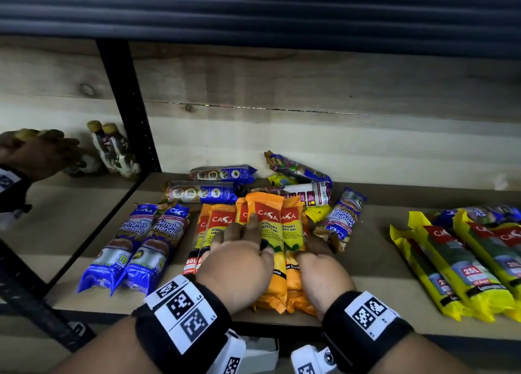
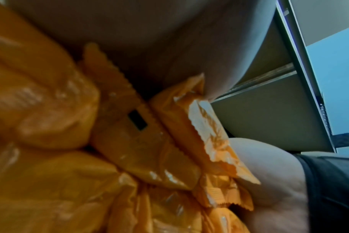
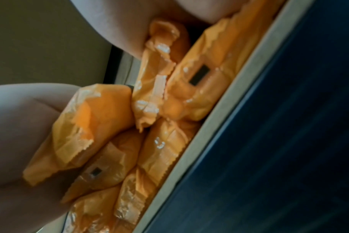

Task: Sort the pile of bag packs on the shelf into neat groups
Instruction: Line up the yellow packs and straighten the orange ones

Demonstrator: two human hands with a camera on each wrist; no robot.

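Note:
Several orange CASA garbage-bag packs (image 1: 267,232) lie side by side at the middle of the wooden shelf (image 1: 372,263). My left hand (image 1: 245,232) rests flat on top of them, index finger stretched toward a red label. My right hand (image 1: 318,249) curls round the right side of the group. Both wrist views show the orange packs (image 2: 149,141) (image 3: 169,110) close under the palms. Two blue Singlet Handle packs (image 1: 132,244) lie in a pair to the left. Yellow packs (image 1: 465,263) lie grouped at the right.
A loose pile of mixed packs sits behind the orange ones: dark blue packs (image 1: 211,187), a white pack (image 1: 307,194) and a tilted blue pack (image 1: 344,218). A black upright post (image 1: 127,106) stands at the left, with bottles (image 1: 112,151) beyond it.

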